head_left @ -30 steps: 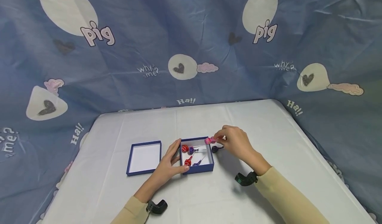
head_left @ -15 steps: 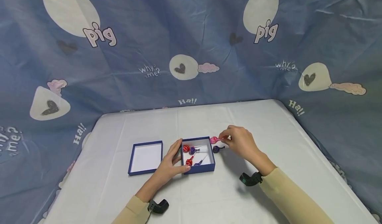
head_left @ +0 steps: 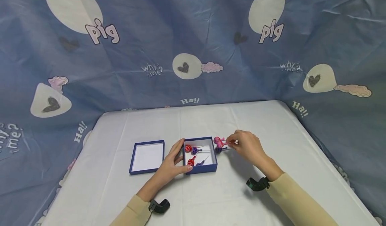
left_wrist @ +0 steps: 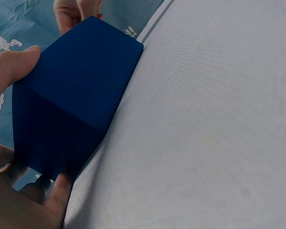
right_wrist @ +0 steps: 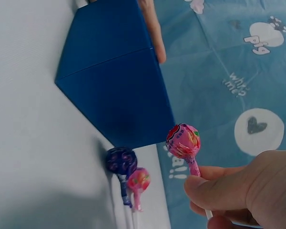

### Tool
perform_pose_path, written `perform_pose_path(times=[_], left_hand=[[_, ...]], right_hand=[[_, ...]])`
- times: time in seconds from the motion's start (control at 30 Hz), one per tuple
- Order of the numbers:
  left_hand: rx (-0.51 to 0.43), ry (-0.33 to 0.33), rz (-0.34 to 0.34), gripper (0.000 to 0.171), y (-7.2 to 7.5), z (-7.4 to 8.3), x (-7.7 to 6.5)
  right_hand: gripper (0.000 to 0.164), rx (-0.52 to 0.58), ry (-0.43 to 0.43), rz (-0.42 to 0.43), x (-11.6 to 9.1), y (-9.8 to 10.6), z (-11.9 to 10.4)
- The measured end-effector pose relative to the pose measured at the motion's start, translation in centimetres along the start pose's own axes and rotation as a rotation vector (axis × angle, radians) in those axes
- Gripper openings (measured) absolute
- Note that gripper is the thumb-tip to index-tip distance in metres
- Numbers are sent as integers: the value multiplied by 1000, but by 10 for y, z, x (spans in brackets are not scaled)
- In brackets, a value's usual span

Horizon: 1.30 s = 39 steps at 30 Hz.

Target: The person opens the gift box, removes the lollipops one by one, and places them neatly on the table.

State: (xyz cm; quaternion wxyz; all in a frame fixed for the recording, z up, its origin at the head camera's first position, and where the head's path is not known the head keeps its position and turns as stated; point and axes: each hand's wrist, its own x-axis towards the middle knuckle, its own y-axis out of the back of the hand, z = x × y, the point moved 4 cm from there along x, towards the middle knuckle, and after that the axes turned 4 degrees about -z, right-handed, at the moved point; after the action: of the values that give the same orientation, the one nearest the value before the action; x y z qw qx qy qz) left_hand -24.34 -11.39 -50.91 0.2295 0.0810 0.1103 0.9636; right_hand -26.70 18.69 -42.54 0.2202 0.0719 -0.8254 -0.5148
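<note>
My left hand (head_left: 170,167) holds the blue open box (head_left: 201,169) at its left side, thumb at the near front corner and fingers along the left wall. Inside lie red lollipops (head_left: 191,161) and purple lollipops (head_left: 194,151). My right hand (head_left: 247,146), just right of the box, pinches a pink lollipop (right_wrist: 183,141) by its stick, with the wrapped head pointing towards the box. On the table by the box's right wall lie a dark purple lollipop (right_wrist: 121,161) and a second pink lollipop (right_wrist: 139,179). The left wrist view shows only the box's outer walls (left_wrist: 86,71).
Left of the box lies its blue-rimmed lid (head_left: 147,156), white inside facing up. Both rest on a white-covered table (head_left: 193,199). A blue printed curtain (head_left: 193,92) surrounds the table's back and sides.
My right hand has carried the pink lollipop from over the box's back right corner out to the right and slightly nearer. My left hand keeps its hold on the box.
</note>
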Motion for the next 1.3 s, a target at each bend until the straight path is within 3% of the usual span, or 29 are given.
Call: perform_pose_path(times=[1.3], left_hand=[[24, -6, 1, 103, 0, 0, 1]], right_hand=[[17, 10, 29, -99, -18, -29, 13]])
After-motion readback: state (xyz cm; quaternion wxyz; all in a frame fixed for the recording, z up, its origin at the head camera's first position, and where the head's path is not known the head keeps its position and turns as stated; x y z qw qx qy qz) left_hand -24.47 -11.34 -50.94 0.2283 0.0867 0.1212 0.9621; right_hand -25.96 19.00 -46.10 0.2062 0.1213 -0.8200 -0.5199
